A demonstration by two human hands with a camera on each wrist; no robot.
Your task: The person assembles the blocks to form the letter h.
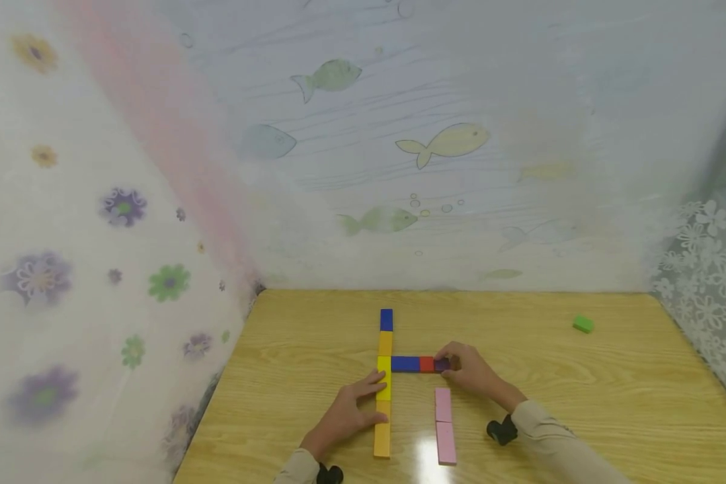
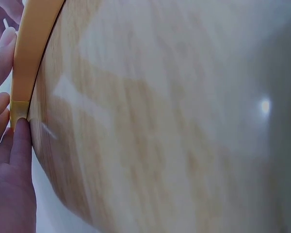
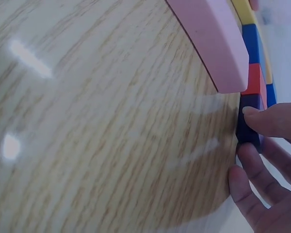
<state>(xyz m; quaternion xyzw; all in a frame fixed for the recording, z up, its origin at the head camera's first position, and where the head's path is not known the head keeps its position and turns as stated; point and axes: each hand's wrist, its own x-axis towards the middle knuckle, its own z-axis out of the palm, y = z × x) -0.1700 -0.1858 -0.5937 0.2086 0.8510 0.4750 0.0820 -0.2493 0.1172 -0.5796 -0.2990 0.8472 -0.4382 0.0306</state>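
Note:
A row of blocks runs away from me on the table: orange (image 1: 382,440) nearest, then yellow (image 1: 384,393), orange (image 1: 386,343) and a blue block (image 1: 386,320) at the far end. From the yellow part a side row goes right: a long blue block (image 1: 405,364), a red block (image 1: 426,364) and a dark purple block (image 1: 440,366). My right hand (image 1: 472,370) pinches the purple block, thumb on its near side, against the red one. My left hand (image 1: 349,411) rests along the long row, extended fingers on the yellow block and thumb at the orange one.
Two pink blocks (image 1: 444,405) lie end to end below the side row, left of my right wrist. A green block (image 1: 583,324) lies far right on the wooden table (image 1: 581,403). Painted walls (image 1: 363,175) border the table's back and left.

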